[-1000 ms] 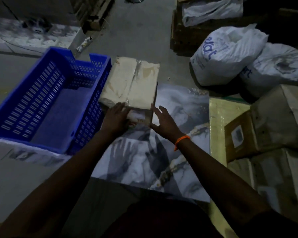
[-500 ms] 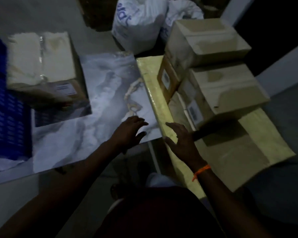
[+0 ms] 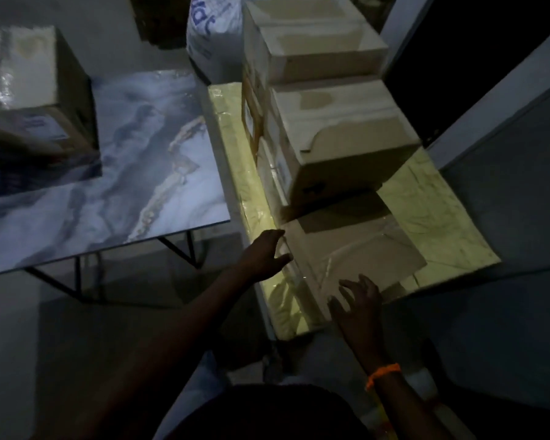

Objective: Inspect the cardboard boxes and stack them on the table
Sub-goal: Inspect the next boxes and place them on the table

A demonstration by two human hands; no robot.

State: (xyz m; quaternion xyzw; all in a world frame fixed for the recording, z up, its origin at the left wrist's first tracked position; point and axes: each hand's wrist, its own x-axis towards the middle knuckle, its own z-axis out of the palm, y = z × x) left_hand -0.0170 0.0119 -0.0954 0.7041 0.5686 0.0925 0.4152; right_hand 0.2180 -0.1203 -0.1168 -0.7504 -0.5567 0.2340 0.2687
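Judging by the layout, little is done: one cardboard box (image 3: 29,90) is seen on the marble-patterned table (image 3: 134,185), far-left corner, nothing stacked on it. Most of that top lies bare, with open room toward its near and right edges. Beside it, the yellow-green table (image 3: 432,217) carries the remaining boxes: a raised pile (image 3: 331,122) and a low flat box (image 3: 356,246) near the front edge. A narrow gap separates the two tables. Left hand (image 3: 264,255) is at the flat box's left edge, right hand (image 3: 359,303) at its near corner; fingers spread, nothing gripped yet. Firm contact cannot be told.
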